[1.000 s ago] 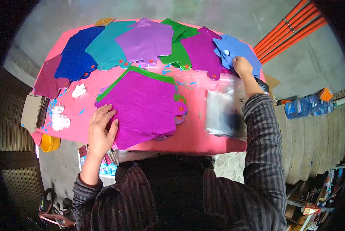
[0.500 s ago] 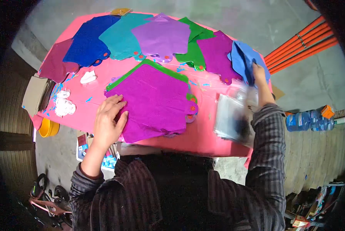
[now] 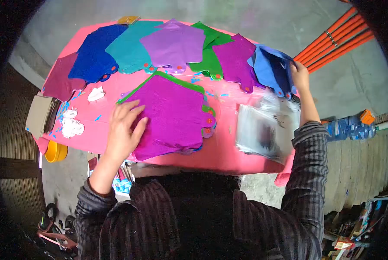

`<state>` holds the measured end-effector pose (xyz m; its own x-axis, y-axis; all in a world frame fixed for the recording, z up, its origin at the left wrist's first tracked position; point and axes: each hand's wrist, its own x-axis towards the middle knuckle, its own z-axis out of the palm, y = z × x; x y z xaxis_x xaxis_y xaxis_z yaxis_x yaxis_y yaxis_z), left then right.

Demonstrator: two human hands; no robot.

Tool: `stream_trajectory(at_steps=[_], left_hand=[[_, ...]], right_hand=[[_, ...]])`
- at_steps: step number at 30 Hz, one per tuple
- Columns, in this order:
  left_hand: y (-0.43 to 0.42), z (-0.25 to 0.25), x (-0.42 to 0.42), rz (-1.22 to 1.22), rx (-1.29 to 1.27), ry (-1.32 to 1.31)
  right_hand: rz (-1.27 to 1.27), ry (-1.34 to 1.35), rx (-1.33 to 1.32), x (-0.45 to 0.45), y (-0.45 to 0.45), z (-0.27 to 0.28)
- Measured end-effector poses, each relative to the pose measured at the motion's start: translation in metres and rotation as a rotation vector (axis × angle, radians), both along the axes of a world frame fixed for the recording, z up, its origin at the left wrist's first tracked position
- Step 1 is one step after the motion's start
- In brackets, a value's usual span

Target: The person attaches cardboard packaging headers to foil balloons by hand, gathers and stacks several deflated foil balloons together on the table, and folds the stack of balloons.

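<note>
A stack of felt pieces with a magenta piece (image 3: pixel 172 117) on top and a green edge showing lies at the middle of the pink table (image 3: pixel 224 156). Over its left side is my left hand (image 3: pixel 127 125), fingers spread, holding nothing. My right hand (image 3: pixel 301 77) pinches the right edge of a light blue felt piece (image 3: pixel 265 67) at the table's right end. That piece is lifted, and a dark blue surface shows beneath its edge. Clear plastic bags (image 3: pixel 261 130) lie just below it, near my right forearm.
Maroon (image 3: pixel 64 80), dark blue (image 3: pixel 92 54), teal (image 3: pixel 131 47), lilac (image 3: pixel 174 45), green (image 3: pixel 209 52) and magenta felt (image 3: pixel 237 60) line the far side. White strings (image 3: pixel 72 125) and cardboard (image 3: pixel 40 115) are at left. Orange poles (image 3: pixel 336 39) and water bottles (image 3: pixel 352 128) stand right.
My right hand has moved right and lifted the light blue felt's edge, baring a dark blue surface. My left hand's fingers have risen slightly from the magenta piece. The camera view has shifted.
</note>
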<state>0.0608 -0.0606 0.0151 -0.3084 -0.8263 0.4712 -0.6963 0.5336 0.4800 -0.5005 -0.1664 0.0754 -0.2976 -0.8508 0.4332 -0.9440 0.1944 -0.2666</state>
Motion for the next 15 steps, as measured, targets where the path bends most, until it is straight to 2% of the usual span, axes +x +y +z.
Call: stream_trajectory(at_steps=[4,6,8,12,15], left_hand=[[-0.044,0.023,-0.064,-0.33,-0.078,-0.059],[-0.077,0.013,-0.111,-0.594,-0.087,-0.003],[-0.101,0.006,-0.166,-0.737,-0.112,-0.044],[-0.126,-0.013,-0.269,-0.713,-0.076,-0.119],[-0.135,-0.032,-0.309,-0.679,-0.041,-0.174]], right_hand=[[-0.075,0.043,-0.012,0.032,0.013,-0.001],[-0.078,0.037,-0.025,0.032,0.013,-0.005],[-0.074,0.033,-0.036,0.031,0.009,-0.01],[-0.078,0.062,-0.031,0.03,0.007,-0.014],[-0.052,0.001,-0.054,0.033,0.011,-0.01]])
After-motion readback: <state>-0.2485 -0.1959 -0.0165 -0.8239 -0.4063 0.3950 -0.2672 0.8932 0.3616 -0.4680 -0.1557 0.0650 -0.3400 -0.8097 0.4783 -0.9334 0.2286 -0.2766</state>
